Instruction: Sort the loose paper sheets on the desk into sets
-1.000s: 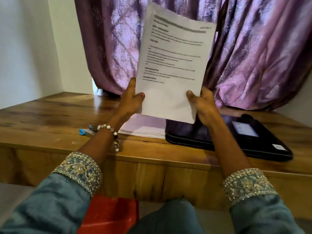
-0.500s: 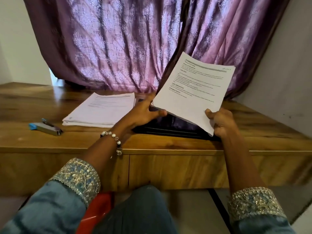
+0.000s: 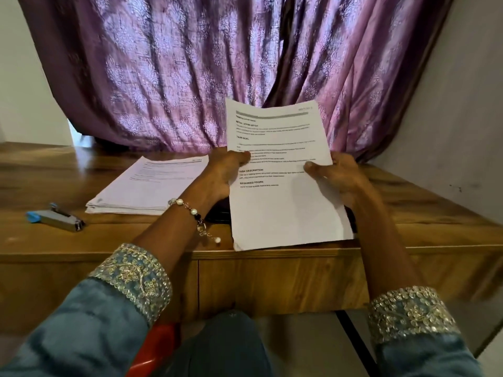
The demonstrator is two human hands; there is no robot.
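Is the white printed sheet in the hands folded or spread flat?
Spread flat. The white printed sheet shows its whole face, headings readable, with the left hand and right hand gripping opposite edges.

Our count: two hands, two lots of paper, one stapler

We grip one set of sheets (image 3: 283,186) with our left hand (image 3: 223,172) and right hand (image 3: 337,178), thumbs on its face; left of our left fingers lies one paper stack (image 3: 147,186), further left one stapler (image 3: 55,220), and one dark flat case (image 3: 217,213) shows under our fingers
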